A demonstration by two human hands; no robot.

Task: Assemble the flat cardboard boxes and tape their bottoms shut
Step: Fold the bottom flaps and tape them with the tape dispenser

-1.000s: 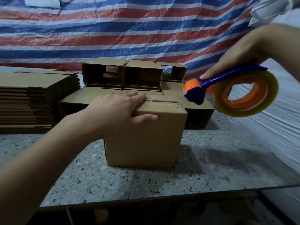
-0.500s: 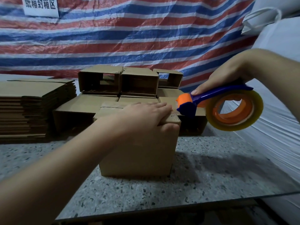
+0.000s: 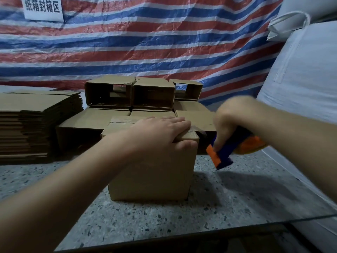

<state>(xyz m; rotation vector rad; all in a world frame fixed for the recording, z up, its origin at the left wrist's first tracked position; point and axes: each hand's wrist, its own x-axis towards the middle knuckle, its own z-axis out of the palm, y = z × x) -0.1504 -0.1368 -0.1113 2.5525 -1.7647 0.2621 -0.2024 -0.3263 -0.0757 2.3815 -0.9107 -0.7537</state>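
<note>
Box [image 3: 151, 172] upright mid-counter [image 3: 228, 207], flaps folded on top. Left hand [image 3: 162, 132] flat on flaps, thumb over front edge. Right hand [image 3: 235, 121], blurred, grip closed around tape dispenser [image 3: 229, 152] beside box's right edge. Flat cardboard stack [image 3: 34, 121] far left.

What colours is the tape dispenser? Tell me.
The tape dispenser in the right hand is dark blue with an orange tip; head view.

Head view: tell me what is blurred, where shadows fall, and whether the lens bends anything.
Head view: the right hand and the tape dispenser it grips are motion-smeared; the left hand, pressed on the box, stays sharp. Dim light; soft shadows fall right of the box and under the dispenser on the speckled table. Wide-angle distortion bends the table's near edge.
</note>
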